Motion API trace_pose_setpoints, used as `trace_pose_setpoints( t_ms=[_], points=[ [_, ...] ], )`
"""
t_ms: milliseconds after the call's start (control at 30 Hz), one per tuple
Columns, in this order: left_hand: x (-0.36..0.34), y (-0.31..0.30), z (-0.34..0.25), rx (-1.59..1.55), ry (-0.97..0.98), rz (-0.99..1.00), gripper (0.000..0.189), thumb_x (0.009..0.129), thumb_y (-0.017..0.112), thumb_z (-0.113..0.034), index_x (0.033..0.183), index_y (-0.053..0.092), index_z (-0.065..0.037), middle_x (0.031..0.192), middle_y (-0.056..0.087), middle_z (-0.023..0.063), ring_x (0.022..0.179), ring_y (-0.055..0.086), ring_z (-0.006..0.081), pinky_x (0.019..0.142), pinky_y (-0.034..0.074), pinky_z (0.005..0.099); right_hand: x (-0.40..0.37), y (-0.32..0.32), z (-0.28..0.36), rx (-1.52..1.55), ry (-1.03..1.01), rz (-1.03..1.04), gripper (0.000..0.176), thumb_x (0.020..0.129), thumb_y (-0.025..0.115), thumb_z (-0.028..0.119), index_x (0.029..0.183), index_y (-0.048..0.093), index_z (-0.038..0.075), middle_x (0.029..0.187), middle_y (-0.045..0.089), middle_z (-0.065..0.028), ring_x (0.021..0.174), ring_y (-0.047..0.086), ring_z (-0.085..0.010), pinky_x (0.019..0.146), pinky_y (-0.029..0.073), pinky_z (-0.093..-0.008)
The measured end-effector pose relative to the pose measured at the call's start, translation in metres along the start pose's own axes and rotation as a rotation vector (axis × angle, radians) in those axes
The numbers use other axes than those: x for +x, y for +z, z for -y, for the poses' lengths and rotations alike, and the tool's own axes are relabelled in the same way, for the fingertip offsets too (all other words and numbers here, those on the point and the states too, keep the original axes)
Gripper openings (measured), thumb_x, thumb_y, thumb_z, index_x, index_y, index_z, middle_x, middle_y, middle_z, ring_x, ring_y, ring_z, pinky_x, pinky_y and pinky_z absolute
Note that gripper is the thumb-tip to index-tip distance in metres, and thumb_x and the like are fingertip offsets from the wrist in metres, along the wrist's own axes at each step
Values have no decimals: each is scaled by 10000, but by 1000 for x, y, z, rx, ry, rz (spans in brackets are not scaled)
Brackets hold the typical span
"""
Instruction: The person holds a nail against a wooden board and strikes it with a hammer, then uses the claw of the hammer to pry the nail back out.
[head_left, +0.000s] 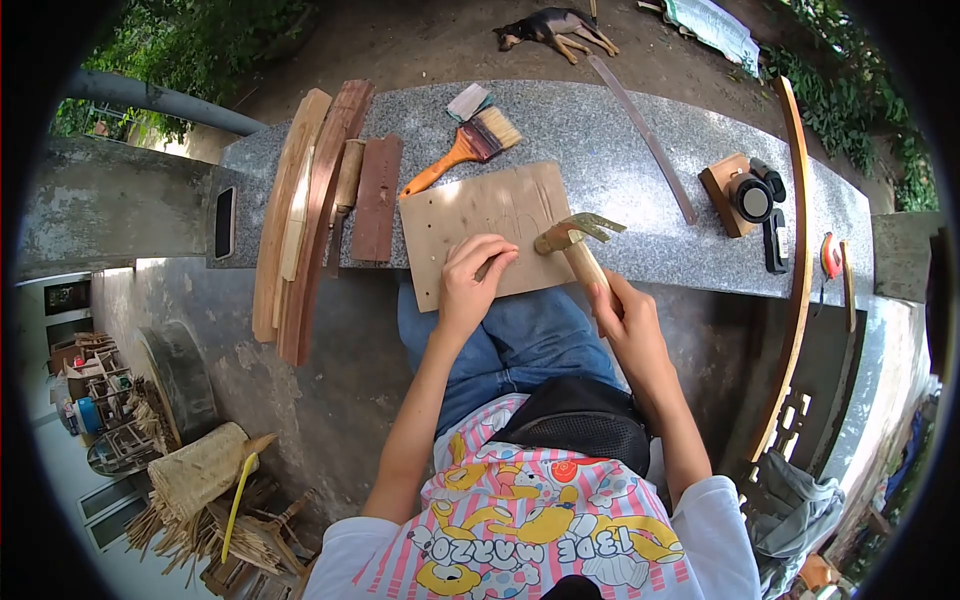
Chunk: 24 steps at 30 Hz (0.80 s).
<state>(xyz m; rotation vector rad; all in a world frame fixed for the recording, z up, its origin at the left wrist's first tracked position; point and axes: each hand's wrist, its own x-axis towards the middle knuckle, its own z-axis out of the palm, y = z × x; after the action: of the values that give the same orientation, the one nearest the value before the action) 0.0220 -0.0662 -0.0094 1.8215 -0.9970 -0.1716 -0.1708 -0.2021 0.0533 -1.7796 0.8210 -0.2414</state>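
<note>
A flat brown board (480,215) with small dark holes along its left side lies at the near edge of the stone table. My left hand (472,278) rests over the board's lower middle, thumb and fingertips pinched together; whatever they hold is too small to make out. My right hand (625,318) is wrapped round the wooden handle of a hammer (583,262). The hammer's metal head, with its claw pointing right, is over the board's right edge, to the right of my left hand.
On the speckled table (590,110) are wood strips (335,150), a reddish plank (377,200), a paintbrush (465,155), a metal ruler (645,135), a phone (225,222), a wooden block with black tools (735,195), a long curved strip (800,220) and a tape measure (831,256). Beyond lies a dog (560,28).
</note>
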Motion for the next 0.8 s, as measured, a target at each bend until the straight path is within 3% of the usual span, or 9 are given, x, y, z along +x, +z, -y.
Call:
trace_pose_setpoints(
  t_ms=[800],
  points=[
    [0, 1, 2, 10, 17, -6, 91, 849, 778, -22, 928, 745, 10, 934, 714, 82, 879, 680, 203, 804, 515, 303, 1, -1, 0, -6, 4, 9, 278, 1047, 582, 237, 1047, 629, -38, 642, 497, -104, 557, 438, -150, 547, 396, -339]
  ],
)
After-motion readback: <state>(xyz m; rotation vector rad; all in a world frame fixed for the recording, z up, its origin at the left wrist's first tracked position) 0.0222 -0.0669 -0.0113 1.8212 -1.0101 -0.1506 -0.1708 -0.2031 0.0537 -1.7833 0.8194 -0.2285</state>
